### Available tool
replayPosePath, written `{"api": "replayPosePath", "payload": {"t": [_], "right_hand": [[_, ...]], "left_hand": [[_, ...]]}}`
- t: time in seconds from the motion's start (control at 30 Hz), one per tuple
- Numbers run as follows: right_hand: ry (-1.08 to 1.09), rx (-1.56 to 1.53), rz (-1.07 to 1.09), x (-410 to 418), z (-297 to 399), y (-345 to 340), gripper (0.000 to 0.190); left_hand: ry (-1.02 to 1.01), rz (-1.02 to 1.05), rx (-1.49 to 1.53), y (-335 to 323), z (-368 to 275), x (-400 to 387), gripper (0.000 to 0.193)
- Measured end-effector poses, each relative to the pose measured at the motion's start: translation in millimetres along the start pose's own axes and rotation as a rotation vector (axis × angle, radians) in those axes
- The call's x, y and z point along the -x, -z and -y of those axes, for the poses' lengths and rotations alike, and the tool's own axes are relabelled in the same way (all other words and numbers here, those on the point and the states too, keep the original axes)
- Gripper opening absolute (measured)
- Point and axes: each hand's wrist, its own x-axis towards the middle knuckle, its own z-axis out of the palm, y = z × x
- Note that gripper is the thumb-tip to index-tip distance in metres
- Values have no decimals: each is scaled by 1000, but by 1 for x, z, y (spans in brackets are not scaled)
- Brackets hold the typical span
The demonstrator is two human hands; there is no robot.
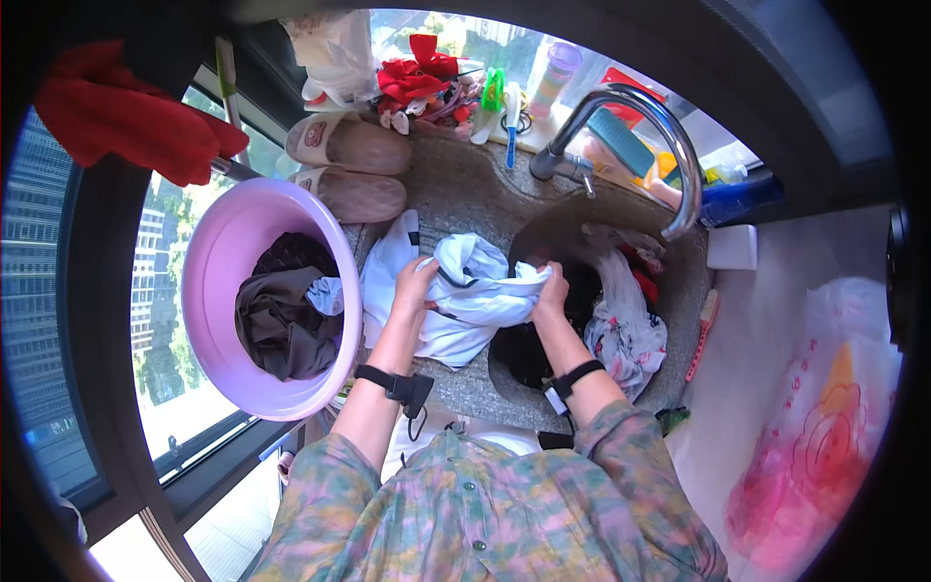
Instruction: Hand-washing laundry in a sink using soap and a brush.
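Note:
A white garment with dark trim (465, 298) is stretched between my two hands over the stone washboard counter (465, 189). My left hand (414, 285) grips its left part, and the cloth spreads out beyond that hand onto the counter. My right hand (550, 292) holds a bunched end at the edge of the sink basin (520, 342). Inside the basin, a white floral cloth (625, 327) lies on the right, with red cloth (644, 280) and dark cloth beside it. To the left, a pink-purple tub (211, 291) contains dark clothes (287, 320) and a light blue piece (325, 295).
A chrome faucet (633, 94) arches over the basin. Slippers (360, 195) rest at the counter's back left. Brushes (512, 124), hair accessories (414, 76) and bottles line the windowsill. A pink brush (702, 335) and a plastic bag (814, 436) are at right. Red cloth (138, 116) hangs upper left.

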Motion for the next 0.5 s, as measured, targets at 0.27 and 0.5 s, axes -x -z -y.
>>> {"api": "replayPosePath", "payload": {"t": [0.27,0.5], "right_hand": [[-494,-146,575,150,-12,5,40],[259,1038,1007,126,-26,1,21]], "left_hand": [[-343,527,528,-9,-113,114,37],[-908,246,-370,28,-106,123,33]]}}
